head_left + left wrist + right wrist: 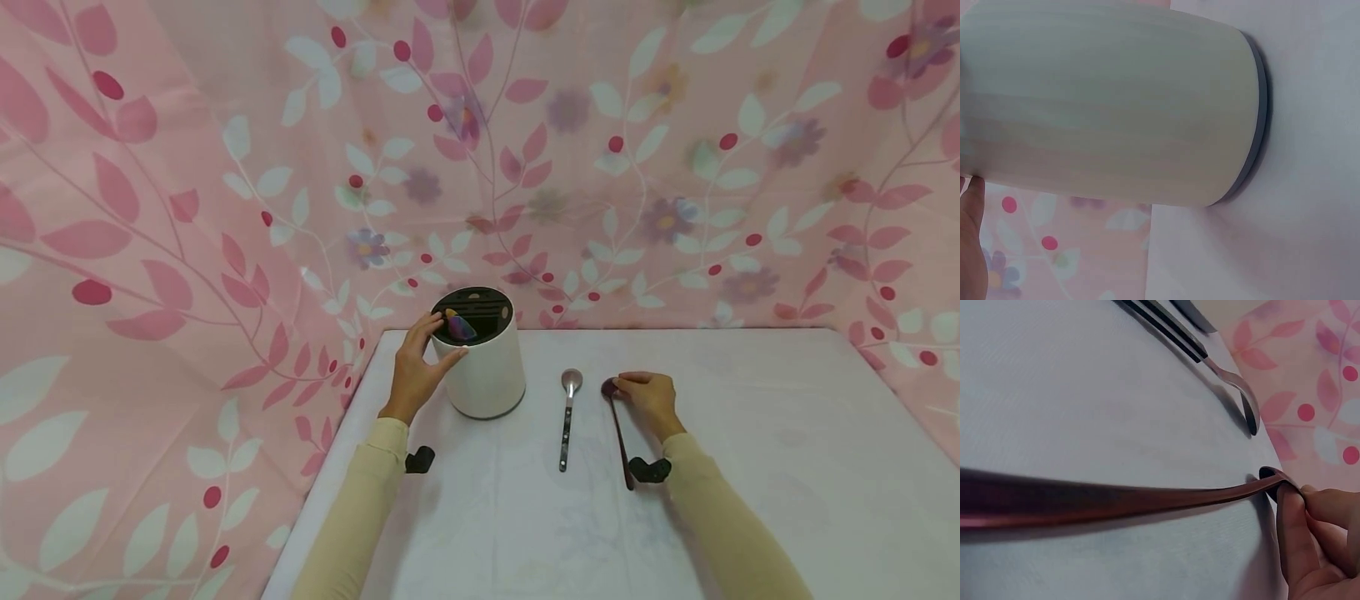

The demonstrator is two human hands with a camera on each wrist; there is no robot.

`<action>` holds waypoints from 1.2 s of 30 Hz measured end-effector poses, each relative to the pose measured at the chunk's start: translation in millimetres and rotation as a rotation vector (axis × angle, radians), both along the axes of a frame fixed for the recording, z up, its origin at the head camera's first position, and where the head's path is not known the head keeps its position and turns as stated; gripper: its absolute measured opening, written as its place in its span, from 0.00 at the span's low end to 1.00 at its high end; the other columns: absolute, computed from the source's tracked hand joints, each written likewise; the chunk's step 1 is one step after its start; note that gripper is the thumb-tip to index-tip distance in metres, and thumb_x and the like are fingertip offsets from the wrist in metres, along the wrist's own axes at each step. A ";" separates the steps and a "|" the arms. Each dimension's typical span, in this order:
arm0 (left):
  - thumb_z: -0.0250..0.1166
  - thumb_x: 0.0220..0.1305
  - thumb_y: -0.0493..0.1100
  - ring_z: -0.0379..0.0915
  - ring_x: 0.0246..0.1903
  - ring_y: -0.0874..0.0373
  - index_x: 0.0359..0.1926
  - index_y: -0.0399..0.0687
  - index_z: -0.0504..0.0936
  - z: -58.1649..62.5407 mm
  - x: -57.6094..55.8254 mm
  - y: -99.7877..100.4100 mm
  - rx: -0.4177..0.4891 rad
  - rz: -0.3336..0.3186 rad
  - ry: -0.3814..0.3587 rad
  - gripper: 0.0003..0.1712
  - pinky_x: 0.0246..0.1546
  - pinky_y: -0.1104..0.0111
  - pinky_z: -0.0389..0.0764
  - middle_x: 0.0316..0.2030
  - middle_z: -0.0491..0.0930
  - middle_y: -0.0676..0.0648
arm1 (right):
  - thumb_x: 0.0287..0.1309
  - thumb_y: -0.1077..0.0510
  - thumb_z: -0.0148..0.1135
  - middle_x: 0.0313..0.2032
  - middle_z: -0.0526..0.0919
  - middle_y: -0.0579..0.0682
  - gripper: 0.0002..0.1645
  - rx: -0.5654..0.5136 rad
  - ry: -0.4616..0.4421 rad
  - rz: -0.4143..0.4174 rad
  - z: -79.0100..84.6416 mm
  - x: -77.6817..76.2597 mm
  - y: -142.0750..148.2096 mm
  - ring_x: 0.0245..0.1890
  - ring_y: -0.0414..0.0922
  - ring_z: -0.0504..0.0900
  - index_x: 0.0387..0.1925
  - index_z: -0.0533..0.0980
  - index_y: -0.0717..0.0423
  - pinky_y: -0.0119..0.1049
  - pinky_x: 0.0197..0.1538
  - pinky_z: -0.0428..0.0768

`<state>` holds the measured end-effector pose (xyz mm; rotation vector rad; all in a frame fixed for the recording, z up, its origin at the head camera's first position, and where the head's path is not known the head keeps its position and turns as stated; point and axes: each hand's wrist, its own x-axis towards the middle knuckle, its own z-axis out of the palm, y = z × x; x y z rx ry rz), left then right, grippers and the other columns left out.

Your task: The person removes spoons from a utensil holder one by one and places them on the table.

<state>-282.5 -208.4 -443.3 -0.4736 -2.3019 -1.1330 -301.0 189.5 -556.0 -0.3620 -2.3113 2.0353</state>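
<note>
In the head view, my left hand (pixel 414 371) rests against the left side of a white cylindrical utensil holder (pixel 486 383), fingertips at the rim and thumb spread across the front. An iridescent utensil end (pixel 460 326) shows inside its dark opening. My right hand (pixel 651 400) pinches the bowl end of a long dark reddish spoon (pixel 619 433) between thumb and fingers. In the right wrist view its handle (pixel 1116 503) runs toward the camera, close over the white cloth. The holder's pale wall (pixel 1116 106) fills much of the left wrist view.
Between the holder and my right hand lies a spoon (pixel 566 425) with a black riveted handle and a metal bowl, bowl end away from me. A white cloth (pixel 787 450) covers the table. Pink floral fabric (pixel 540 167) hangs behind and to the left.
</note>
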 end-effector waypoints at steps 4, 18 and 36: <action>0.74 0.55 0.52 0.54 0.71 0.54 0.63 0.42 0.73 1.9 0.5 0.8 0.004 -0.006 0.014 0.38 0.66 0.62 0.63 0.67 0.67 0.44 | 0.58 0.61 0.68 0.37 0.86 0.58 0.19 0.037 -0.005 -0.006 -2.6 1.0 1.2 0.30 0.39 0.86 0.47 0.80 0.72 0.23 0.35 0.82; 0.73 0.56 0.54 0.54 0.71 0.55 0.64 0.42 0.73 0.1 1.2 1.5 -0.002 -0.004 0.012 0.39 0.66 0.62 0.63 0.67 0.67 0.47 | 0.60 0.56 0.66 0.36 0.87 0.58 0.14 0.424 0.144 -0.081 -10.5 6.5 4.0 0.41 0.52 0.82 0.41 0.83 0.63 0.39 0.44 0.78; 0.72 0.56 0.56 0.53 0.71 0.59 0.64 0.45 0.73 2.1 0.2 0.1 -0.015 0.015 -0.004 0.38 0.65 0.62 0.64 0.68 0.66 0.46 | 0.63 0.57 0.60 0.36 0.86 0.61 0.14 0.456 0.333 -0.158 37.1 -9.2 -4.1 0.37 0.56 0.83 0.40 0.84 0.64 0.43 0.38 0.78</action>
